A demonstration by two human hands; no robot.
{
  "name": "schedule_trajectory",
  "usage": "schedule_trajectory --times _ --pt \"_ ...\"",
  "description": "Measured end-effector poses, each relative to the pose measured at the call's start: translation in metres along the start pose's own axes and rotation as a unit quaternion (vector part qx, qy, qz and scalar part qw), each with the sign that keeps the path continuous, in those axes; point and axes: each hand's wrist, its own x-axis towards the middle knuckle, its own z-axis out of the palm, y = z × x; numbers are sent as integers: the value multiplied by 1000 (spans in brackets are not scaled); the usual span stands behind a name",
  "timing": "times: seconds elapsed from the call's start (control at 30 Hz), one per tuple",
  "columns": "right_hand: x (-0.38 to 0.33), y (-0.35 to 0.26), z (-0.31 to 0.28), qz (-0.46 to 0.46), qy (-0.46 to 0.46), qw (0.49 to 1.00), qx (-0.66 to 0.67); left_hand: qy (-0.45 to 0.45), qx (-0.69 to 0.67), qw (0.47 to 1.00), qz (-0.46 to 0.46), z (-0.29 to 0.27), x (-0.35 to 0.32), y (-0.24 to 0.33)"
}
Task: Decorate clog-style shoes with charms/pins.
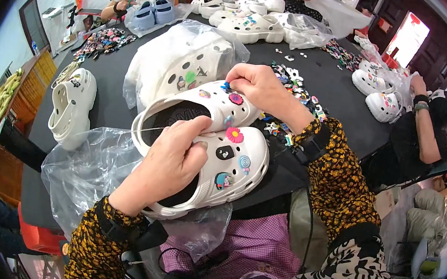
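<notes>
Two white clogs lie side by side before me, toes pointing right. The far clog (147, 111) has a pink-and-dark round charm (236, 98) and smaller charms on its top. On the near clog (257, 154) sit a pink flower charm (235, 135), a black charm (225, 152) and a blue swirl charm (244, 162). My left hand (170, 158) is closed over the inner rims where the clogs meet; a thin pale line runs from its fingers, too fine to identify. My right hand (264, 89) pinches a small blue charm (226, 86) against the far clog's top.
Clear plastic bags (87, 166) lie under and left of the clogs. A bagged white clog (161, 59) stands just beyond. Loose charms (295, 81) are heaped at right. Another white clog (73, 104) stands far left. Co-workers sit around the black table (342, 97) with more clogs.
</notes>
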Motion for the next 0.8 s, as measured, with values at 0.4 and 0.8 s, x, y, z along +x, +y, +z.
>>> schedule_trajectory --times 0.4,0.8 --pt "-10 -1 6 -69 28 995 -69 0 6 1000 -4 2 2 0" --pt "-11 -8 10 -96 54 994 -10 -31 20 999 -35 -4 3 5"
